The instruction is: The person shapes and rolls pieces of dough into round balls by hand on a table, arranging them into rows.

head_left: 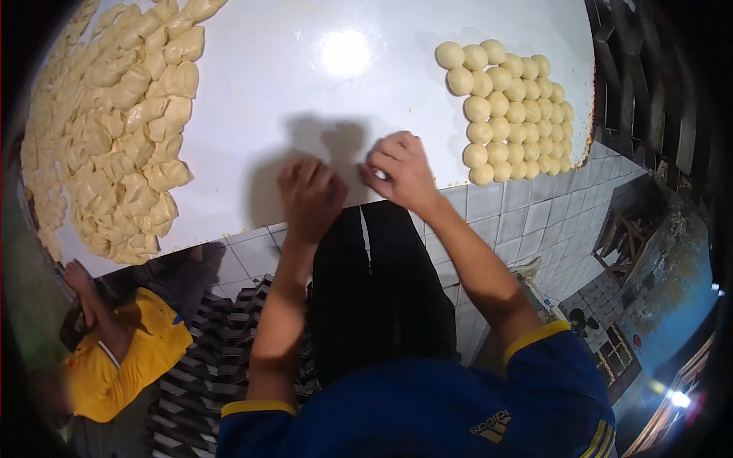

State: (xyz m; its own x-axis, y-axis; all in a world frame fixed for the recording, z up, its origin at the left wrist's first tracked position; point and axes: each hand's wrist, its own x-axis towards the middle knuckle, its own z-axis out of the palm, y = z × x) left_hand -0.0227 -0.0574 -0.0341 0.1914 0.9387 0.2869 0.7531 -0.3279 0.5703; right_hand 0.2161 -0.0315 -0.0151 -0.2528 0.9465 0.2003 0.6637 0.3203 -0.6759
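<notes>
My left hand [311, 189] is curled over the near edge of the white table [305, 91], knuckles up. Its fingers bend inward, and whatever they may enclose is hidden. To its right, my right hand [401, 169] is also curled, thumb drawn toward the fingers, with a small bright patch showing between them. I cannot make out whether it holds anything. On the right side of the table, rows of smooth round dough balls [515, 111] sit close together. A large heap of cut dough pieces [126, 126] covers the left side.
A person in a yellow shirt [141, 355] is at the lower left, an arm reaching toward the table's edge. Dark slatted racks [210, 374] stand behind me on the left. White tiles [527, 206] line the table's front. A wooden stool-like frame [630, 240] lies at right.
</notes>
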